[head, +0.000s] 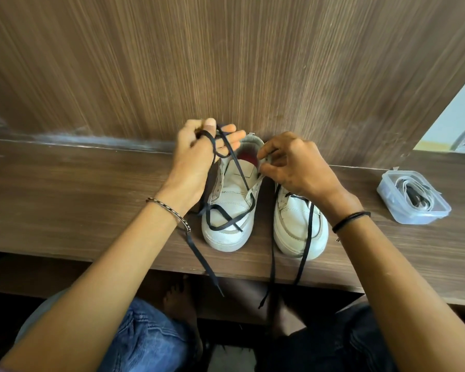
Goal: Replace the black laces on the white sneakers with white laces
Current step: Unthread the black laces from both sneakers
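Observation:
Two white sneakers stand side by side on a wooden ledge, toes toward me. The left sneaker [230, 210] has its black lace [238, 173] mostly pulled out, running loose across the tongue and toe. My left hand [199, 154] holds a loop of that lace above the shoe's heel. My right hand [293, 162] pinches the left sneaker's collar at its right side. The right sneaker [298, 229] lies partly under my right wrist, and its black lace [305, 237] hangs over the ledge edge.
A clear plastic box [411, 201] holding white laces sits on the ledge at the right. A wooden wall panel [226, 63] rises right behind the shoes. The ledge's front edge [145, 264] runs just below the toes, with my knees in jeans underneath.

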A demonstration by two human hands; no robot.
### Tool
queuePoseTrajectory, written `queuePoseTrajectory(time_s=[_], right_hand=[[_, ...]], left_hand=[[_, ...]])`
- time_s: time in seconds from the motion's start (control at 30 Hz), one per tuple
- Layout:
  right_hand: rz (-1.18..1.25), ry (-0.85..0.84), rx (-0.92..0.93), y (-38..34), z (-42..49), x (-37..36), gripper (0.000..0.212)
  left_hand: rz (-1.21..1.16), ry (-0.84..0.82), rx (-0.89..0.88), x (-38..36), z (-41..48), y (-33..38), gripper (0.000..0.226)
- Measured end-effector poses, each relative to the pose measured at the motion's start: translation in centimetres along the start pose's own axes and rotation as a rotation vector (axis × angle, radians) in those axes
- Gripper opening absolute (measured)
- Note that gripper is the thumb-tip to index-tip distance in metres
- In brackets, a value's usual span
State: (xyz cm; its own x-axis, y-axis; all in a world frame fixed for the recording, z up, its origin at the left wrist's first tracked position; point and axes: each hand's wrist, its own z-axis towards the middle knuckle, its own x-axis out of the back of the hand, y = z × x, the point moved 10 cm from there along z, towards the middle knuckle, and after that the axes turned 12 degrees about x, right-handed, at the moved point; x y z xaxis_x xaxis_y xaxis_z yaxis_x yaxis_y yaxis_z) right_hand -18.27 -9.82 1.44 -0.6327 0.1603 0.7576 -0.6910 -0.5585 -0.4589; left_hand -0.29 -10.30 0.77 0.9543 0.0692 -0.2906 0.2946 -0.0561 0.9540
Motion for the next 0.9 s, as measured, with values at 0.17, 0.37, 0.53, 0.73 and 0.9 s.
queuePoseTrajectory(time_s=[0.17,0.37,0.53,0.73,0.9], right_hand=[[-0.005,-0.016,0.007,-0.1,0.0,0.0,0.017],[-0.014,-0.019,0.021,-0.1,0.1,0.0,0.017],[-0.005,-0.016,0.022,-0.1,0.2,-0.2,0.016],[-0.001,-0.024,0.016,-0.2,0.0,-0.1,0.016],[-0.010,-0.026,0.023,-0.3,-0.2,0.0,0.018]], left_hand=[[0.141,-0.089,0.073,-0.4,-0.2,0.3,0.013],[1.211,-0.470,-0.114,-3.5,-2.9,-2.6,0.022],[1.401,-0.420,-0.197,-3.4,-2.3,-2.6,0.020],[1.647,-0.312,-0.549,-4.8,-3.7,-1.7,0.013],[1.313,0.187,-0.779,-2.9,-4.4,3.7,0.014]])
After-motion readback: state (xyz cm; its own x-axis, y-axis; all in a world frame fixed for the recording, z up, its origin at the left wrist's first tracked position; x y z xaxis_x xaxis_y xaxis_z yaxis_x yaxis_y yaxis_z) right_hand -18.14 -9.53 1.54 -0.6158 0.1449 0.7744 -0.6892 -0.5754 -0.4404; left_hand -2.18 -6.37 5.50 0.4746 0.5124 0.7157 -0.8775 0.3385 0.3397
